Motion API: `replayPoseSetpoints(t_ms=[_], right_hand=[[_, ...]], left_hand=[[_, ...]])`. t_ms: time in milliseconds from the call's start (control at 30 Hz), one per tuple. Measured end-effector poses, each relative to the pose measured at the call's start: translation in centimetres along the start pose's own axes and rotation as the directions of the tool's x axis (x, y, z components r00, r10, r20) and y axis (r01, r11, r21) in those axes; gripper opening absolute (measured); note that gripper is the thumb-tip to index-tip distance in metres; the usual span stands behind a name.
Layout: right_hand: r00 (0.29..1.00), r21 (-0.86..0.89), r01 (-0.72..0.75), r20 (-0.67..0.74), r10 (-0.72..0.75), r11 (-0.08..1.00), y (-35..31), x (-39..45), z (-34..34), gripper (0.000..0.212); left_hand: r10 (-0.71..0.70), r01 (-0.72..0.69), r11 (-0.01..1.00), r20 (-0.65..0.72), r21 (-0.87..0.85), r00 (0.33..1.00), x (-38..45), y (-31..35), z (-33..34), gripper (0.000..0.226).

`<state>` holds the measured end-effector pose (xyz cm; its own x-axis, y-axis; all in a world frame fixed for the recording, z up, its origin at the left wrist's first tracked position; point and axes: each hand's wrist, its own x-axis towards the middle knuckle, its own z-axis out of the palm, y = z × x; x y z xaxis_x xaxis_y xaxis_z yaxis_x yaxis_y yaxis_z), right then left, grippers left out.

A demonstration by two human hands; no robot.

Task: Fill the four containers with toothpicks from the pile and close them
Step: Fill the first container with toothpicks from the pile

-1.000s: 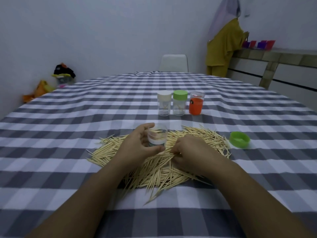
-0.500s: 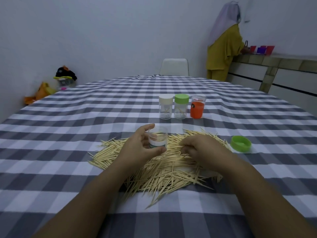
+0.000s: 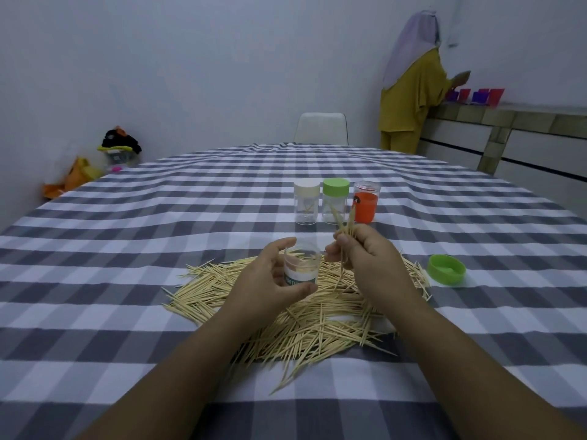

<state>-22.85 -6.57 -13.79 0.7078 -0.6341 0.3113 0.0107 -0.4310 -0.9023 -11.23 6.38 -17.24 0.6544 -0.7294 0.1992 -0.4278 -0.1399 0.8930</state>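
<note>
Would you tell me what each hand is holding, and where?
The left hand grips the open clear container round its side; the right hand pinches a small bundle of toothpicks near its middle.

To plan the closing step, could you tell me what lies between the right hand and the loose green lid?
Head view: toothpick pile's edge, then bare checked tablecloth, between right hand and lid.
</note>
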Motion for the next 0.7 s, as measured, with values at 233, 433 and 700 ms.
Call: replayPoseSetpoints(t_ms=[233, 433, 700], right_hand=[[0.983, 0.249, 0.123, -0.164, -0.084, 0.961, -1.2, -0.4, 1.8, 0.019], [0.980, 0.210, 0.140, -0.169, -0.105, 0.967, -1.1, -0.8, 2.9, 0.022], [0.994, 0.264, 0.073, -0.096, -0.049, 0.962, -1.2, -0.6, 2.9, 0.016]], left_hand=[[0.032, -0.032, 0.999, 0.013, -0.014, 0.999, -0.1, -0.2, 0.5, 0.079], [0.057, -0.057, 0.998, 0.000, 0.003, 0.998, 0.0, -0.2, 0.5, 0.076], [0.058, -0.058, 0.998, 0.001, 0.000, 0.998, 0.0, -0.3, 0.6, 0.076]])
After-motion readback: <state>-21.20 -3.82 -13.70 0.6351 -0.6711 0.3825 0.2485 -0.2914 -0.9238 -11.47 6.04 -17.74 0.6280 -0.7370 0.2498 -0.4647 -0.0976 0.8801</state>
